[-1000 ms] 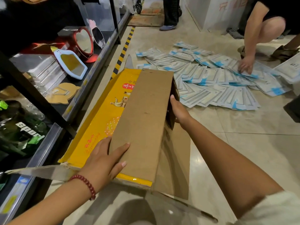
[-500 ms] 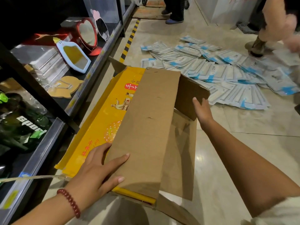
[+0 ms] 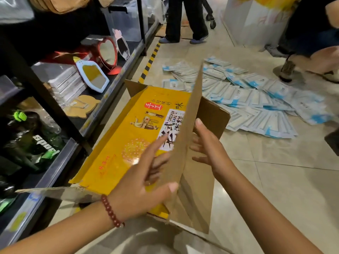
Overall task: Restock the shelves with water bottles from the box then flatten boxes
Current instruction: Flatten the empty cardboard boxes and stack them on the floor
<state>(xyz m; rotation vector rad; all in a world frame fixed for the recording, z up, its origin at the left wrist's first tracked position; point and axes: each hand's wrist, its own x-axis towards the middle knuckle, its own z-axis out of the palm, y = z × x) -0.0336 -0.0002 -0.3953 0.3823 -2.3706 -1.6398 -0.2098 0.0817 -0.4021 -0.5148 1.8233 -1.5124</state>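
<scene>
The yellow box point(image 3: 128, 143), lying on the floor at six o'clock beside the shelf point(image 3: 113, 92), is steadied by the left hand point(image 3: 145, 187), fingers spread, while its brown flap point(image 3: 185, 143) is pressed by the open right hand point(image 3: 207, 145), seemingly for flattening.

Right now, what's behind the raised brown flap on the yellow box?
Beyond the raised brown flap, the right hand presses its far face. Behind that stand a short end flap and packets on the floor. The box floor there is hidden.

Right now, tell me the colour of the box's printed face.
Bright yellow printed face of the cardboard box, with red and black lettering; seen in the head view.
</scene>
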